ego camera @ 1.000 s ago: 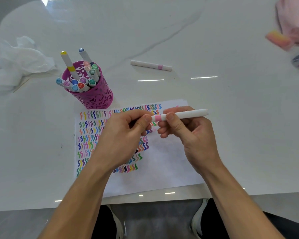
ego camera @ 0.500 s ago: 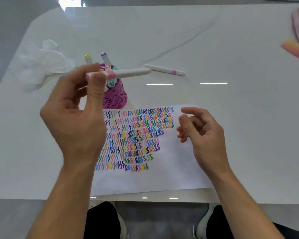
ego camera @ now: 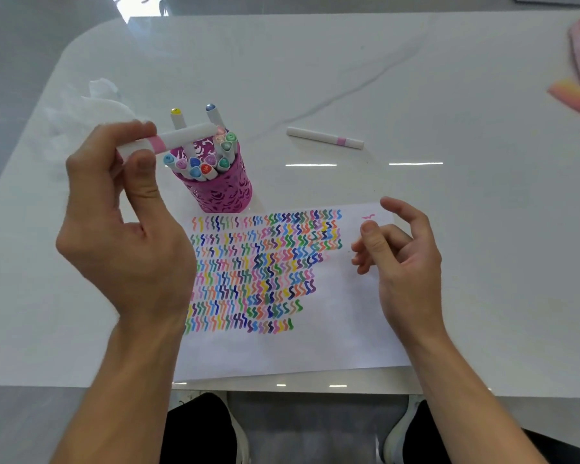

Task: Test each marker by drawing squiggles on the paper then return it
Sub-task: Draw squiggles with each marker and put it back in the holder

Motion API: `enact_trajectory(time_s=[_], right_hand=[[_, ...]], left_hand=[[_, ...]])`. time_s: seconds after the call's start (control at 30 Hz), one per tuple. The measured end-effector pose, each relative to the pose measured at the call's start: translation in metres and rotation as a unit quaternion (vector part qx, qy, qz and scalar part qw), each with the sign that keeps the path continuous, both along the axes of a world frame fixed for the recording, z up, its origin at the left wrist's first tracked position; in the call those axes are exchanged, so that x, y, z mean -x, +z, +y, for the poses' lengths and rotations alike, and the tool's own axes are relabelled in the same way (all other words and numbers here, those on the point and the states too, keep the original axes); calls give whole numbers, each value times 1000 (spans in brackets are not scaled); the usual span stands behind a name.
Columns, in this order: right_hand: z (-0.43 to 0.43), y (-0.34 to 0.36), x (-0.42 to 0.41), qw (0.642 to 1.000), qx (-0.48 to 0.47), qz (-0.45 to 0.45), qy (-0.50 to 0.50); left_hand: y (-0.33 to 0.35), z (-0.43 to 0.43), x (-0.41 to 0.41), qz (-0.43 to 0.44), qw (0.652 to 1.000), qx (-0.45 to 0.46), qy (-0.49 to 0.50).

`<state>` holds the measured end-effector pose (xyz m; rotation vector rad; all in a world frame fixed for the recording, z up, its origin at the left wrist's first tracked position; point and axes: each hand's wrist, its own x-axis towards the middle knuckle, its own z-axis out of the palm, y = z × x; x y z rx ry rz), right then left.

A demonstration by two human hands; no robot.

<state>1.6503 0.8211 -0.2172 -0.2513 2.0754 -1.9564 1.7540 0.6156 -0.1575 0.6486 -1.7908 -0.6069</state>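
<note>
**A:** Where is there room to move?

**B:** The desk lies bare to the right of the paper and on the far side, beyond the loose marker. The paper's near edge sits just short of the desk's near edge, and the desk's far-left corner is rounded. The left is tighter. A purple cup stands just beyond the paper's far-left corner, and a crumpled tissue lies further left.

**A:** And the marker in hand?

**B:** The left hand holds the marker up above the desk, pinched between thumb and fingertips near its left end. It has a white barrel with one pink band. The end that shows is plain white, so I cannot tell which end writes.

**A:** Which way does it lie?

**B:** Its long axis runs left to right, nearly level. The right end is a little farther away and crosses in front of the two tallest markers in the cup.

**A:** The other hand?

**B:** The right hand is empty, with its fingers loosely curled. It hovers over the paper's right side, beside the rows of coloured squiggles and near a small pink mark at the far-right corner.

**A:** The loose one?

**B:** It is also white with a pink band. It lies flat on the desk right of the cup, well apart from both hands.
</note>
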Motion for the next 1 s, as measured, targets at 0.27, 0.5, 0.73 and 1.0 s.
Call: enact_trajectory(time_s=[0.27, 0.5, 0.73, 1.0], right_hand=[[0, -2, 0, 1000, -15, -3, 4], [1, -3, 0, 1000, -20, -1, 9], [1, -3, 1, 1000, -16, -5, 11], [4, 0, 5, 1000, -21, 1, 17]], left_hand=[[-13, -5, 16, -102, 994, 46, -22], [-29, -13, 25, -207, 976, 72, -15], [-30, -8, 27, -232, 969, 85, -7], [-23, 21, 33, -162, 977, 121, -73]])
